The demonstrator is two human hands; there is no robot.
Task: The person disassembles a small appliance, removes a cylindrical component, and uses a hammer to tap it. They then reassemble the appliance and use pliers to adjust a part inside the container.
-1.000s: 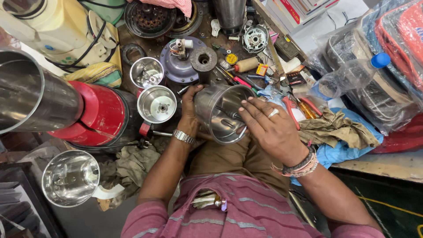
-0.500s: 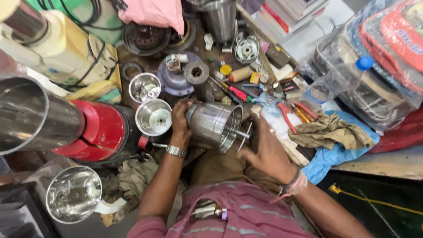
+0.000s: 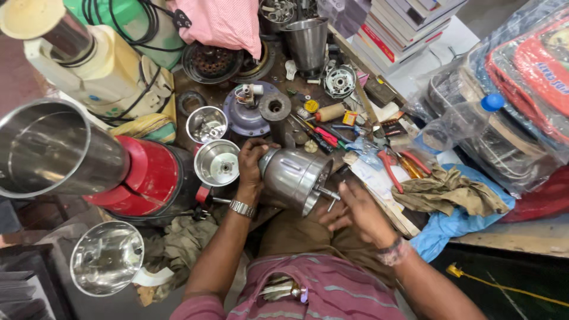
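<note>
left hand (image 3: 252,163) clasps steel jar (image 3: 294,178) sideways over lap, by worktop (image 3: 379,184) | right hand (image 3: 355,210) spread, fingertips at underside shaft (image 3: 327,193) | step: working jar's base fitting | next: likely firmer pinch on shaft

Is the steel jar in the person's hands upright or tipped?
Tipped on its side: the steel jar lies sideways in the left hand, its base and shaft facing the right hand.

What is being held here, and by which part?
The left hand grips the steel jar by its side wall. The right hand is at its base shaft; grip unclear.
</note>
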